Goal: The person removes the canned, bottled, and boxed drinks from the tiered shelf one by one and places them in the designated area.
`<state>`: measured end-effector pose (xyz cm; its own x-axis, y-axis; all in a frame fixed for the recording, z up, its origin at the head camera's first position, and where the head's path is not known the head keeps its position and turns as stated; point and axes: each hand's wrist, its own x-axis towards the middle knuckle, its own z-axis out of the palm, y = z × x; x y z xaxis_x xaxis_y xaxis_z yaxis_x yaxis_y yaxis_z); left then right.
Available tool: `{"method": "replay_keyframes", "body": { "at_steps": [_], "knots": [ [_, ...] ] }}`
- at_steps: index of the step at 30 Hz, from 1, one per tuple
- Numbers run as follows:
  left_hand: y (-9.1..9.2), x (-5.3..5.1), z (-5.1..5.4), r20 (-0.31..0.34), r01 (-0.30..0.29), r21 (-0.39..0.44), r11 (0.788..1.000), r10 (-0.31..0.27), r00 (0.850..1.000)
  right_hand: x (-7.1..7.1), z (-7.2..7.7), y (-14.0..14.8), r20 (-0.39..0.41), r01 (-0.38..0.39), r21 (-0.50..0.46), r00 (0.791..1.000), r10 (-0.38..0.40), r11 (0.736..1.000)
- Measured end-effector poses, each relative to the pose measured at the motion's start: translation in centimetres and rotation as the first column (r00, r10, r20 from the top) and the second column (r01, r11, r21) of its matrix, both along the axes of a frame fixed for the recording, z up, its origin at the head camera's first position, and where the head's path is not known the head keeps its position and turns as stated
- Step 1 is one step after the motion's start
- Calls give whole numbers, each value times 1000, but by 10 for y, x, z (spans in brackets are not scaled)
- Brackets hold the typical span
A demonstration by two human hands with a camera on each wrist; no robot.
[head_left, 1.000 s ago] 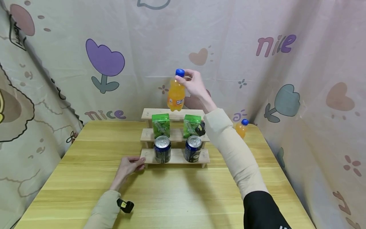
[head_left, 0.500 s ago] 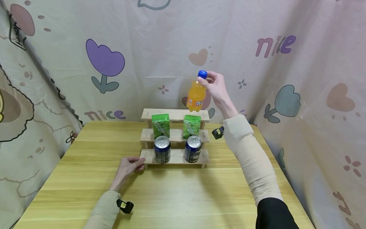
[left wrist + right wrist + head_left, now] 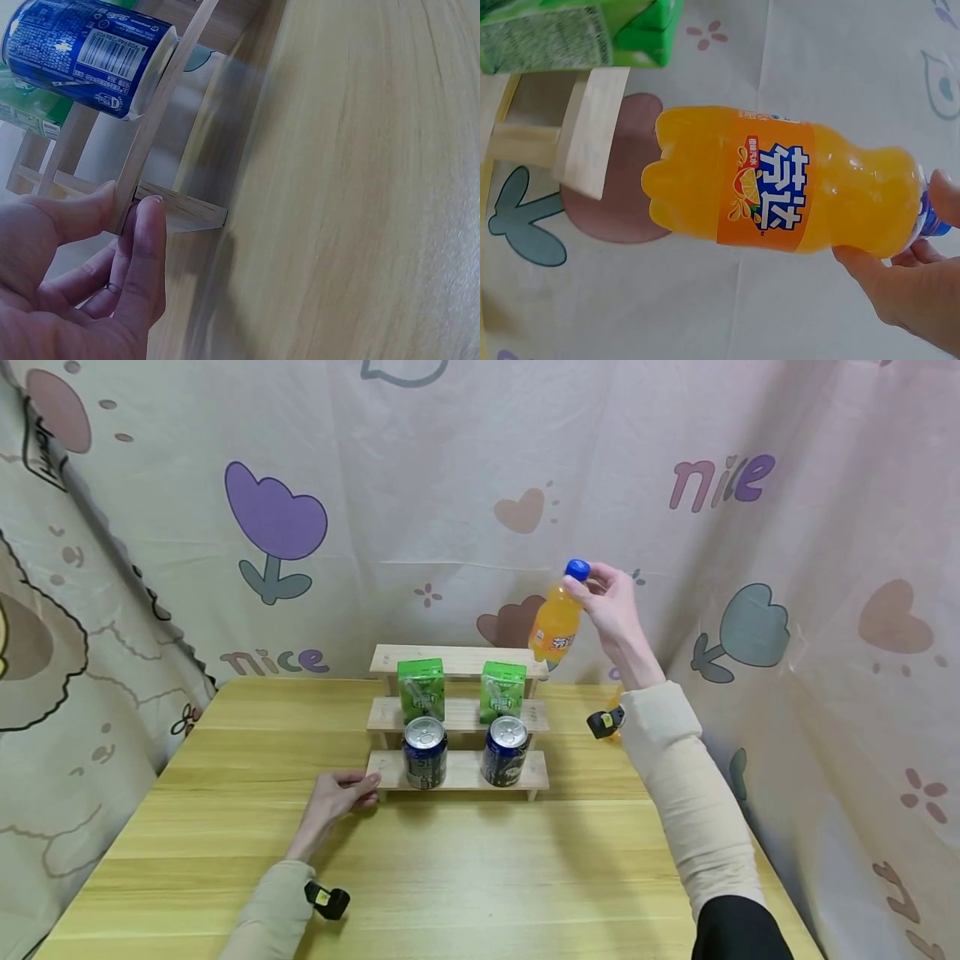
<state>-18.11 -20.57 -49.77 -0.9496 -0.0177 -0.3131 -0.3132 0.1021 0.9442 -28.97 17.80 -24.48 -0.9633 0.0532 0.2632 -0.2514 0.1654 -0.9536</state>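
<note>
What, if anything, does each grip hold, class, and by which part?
The right grip holds an orange Fanta bottle by its capped neck end; the left grip pinches the lowest wooden shelf by its left end.

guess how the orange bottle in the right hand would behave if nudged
The orange bottle probably feels heavy for its size, since it looks mostly full. Held near its blue cap by the right hand, it may swing if nudged. Its round sides suggest it could roll if laid down.
</note>
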Motion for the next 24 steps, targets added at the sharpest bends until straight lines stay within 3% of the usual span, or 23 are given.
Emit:
{"method": "replay_keyframes", "body": {
  "at_steps": [13, 24],
  "knots": [
    [-1, 2, 1, -28, 9, -25, 1000, -9, 1000, 13, -30, 31, 36, 82, 49, 996, -83, 995],
    [0, 3, 1, -23, 17, -30, 999, -18, 1000, 17, -60, 51, 21, 107, 14, 994, -107, 994]
  ]
}}
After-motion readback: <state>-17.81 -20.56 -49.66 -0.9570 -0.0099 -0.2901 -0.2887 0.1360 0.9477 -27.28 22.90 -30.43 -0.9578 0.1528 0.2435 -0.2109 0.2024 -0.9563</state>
